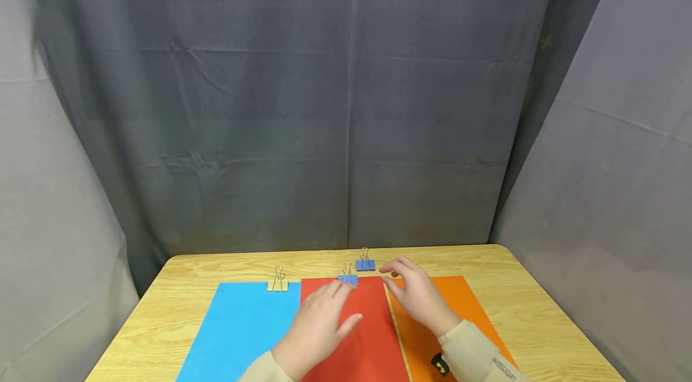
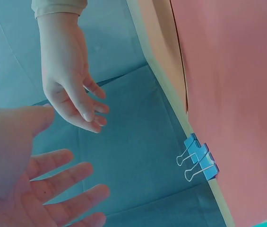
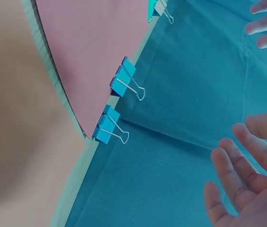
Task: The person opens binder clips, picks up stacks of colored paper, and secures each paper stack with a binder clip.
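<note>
My left hand point(image 1: 320, 323) hovers above the red sheet point(image 1: 373, 334), fingers extended and holding nothing. Just beyond its fingertips, a blue binder clip point(image 1: 348, 280) sits at the sheet's far edge. A second blue binder clip point(image 1: 365, 265) stands slightly farther back and to the right. My right hand point(image 1: 417, 297) is over the orange sheet point(image 1: 451, 304), its fingers loosely bent and empty. In the left wrist view, the left hand's fingers point(image 2: 69, 179) are spread. The right wrist view shows the right hand point(image 3: 256, 177) apart from both blue clips.
To the left lies a light blue sheet point(image 1: 243, 316) with a yellow binder clip point(image 1: 278, 284) at its far edge. All three sheets lie side by side on a wooden table point(image 1: 540, 322). Grey curtains point(image 1: 259, 100) hang behind and at both sides.
</note>
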The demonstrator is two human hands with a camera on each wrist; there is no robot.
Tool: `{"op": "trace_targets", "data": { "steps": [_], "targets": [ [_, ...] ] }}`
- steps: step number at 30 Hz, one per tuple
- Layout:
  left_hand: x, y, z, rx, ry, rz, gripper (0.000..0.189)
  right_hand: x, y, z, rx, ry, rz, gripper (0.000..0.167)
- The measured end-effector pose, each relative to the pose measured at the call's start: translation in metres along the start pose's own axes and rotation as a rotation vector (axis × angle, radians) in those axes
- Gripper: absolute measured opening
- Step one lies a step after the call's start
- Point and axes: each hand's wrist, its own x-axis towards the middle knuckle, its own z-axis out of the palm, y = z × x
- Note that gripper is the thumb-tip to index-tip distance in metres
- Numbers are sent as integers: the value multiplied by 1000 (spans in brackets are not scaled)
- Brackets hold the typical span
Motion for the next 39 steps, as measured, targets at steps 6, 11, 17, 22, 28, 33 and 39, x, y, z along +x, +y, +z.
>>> {"op": "trace_targets", "data": {
  "steps": [6, 11, 17, 22, 28, 33, 39],
  "targets": [
    [-2, 1, 3, -31, -33, -33, 52, -7, -2, -5, -6, 13, -5, 16],
    [-4, -1, 6, -35, -27, -28, 51, -13, -2, -7, -24, 21, -19, 18],
    [-7, -2, 8, -21, -4, 9, 49, -21, 2, -9, -87, 27, -61, 20],
    [-7, -2, 10, -11, 6, 15, 48, -25, 4, -12, -103, 31, -63, 23],
    [-6, -1, 14, -4, -14, 9, 51, -28, 7, -15, -134, 17, -56, 26],
    [-4, 1, 16, -5, -6, 22, 51, -29, 9, -18, -145, 40, -64, 26],
    [-2, 6, 17, -15, -20, 24, 51, -28, 12, -18, -153, 48, -74, 26]
  ]
}}
